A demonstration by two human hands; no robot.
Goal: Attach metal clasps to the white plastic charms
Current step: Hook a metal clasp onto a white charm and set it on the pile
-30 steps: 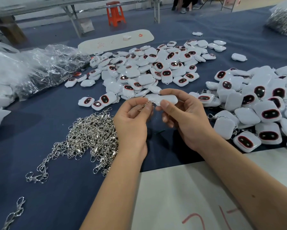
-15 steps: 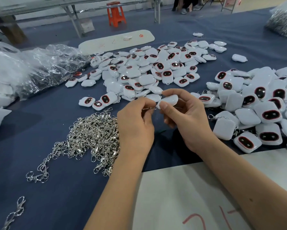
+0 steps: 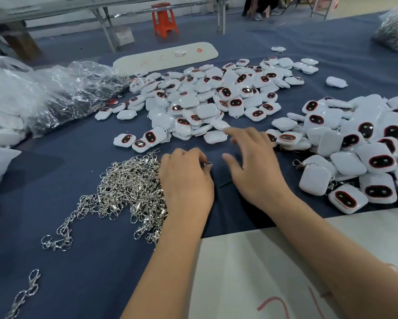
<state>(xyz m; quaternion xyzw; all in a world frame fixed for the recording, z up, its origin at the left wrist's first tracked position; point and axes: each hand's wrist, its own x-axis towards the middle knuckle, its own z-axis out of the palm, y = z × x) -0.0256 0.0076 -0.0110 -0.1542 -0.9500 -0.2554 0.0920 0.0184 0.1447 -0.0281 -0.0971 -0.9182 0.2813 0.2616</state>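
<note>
Charms (image 3: 207,104) lie heaped mid-tabletop: light, stiff, slick shells (best pinched at the edges). Left hand (image 3: 186,180) pinches a clasp (image 3: 209,164); right hand (image 3: 251,162) reaches, fingers spread.

Left hand (image 3: 186,180) pinches metal ring (image 3: 209,164) beside clasp pile (image 3: 129,187); right hand (image 3: 254,168) open, fingers spread, blurred, near white charms (image 3: 207,104).

The right hand (image 3: 255,166) no longer holds a white charm; its fingers are spread, reaching toward the charm pile (image 3: 207,104). The left hand (image 3: 185,180) has dropped beside the clasp heap (image 3: 129,187), a metal clasp (image 3: 209,164) at its fingertips.
</note>
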